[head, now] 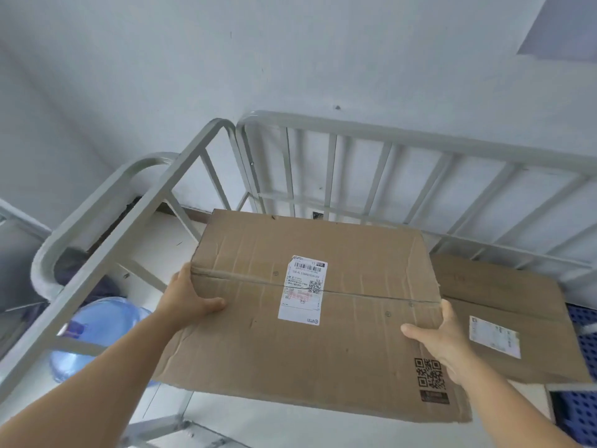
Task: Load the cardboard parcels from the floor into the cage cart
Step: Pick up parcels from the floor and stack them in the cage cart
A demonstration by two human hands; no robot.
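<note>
The left hand (pixel 189 302) clasps the left edge of a large, creased brown cardboard parcel (pixel 323 344), thumb laid across its top face and the other fingers hidden beneath. The right hand (pixel 442 341) clasps the right edge in the same way, thumb stretched over the top near a printed black QR code (pixel 428 373). Both forearms reach forward from the bottom of the view.

The parcel is held level in the air inside the grey metal cage cart (pixel 403 137), above the cart's floor. A taped seam runs across its top face, and a white shipping label (pixel 303 289) with barcodes sits over the seam near the middle.

Just to the right and lower lies a second flat brown cardboard parcel (pixel 517 305) with its own white label (pixel 494 336), partly covered by the held parcel's right edge. It rests inside the cart beside the barred rear wall.

Through the cart's left side bars a translucent blue water bottle (pixel 97 331) lies on the floor outside. A blue perforated plastic crate (pixel 581 412) shows at the right edge. A pale wall (pixel 290 59) stands behind the cart.
</note>
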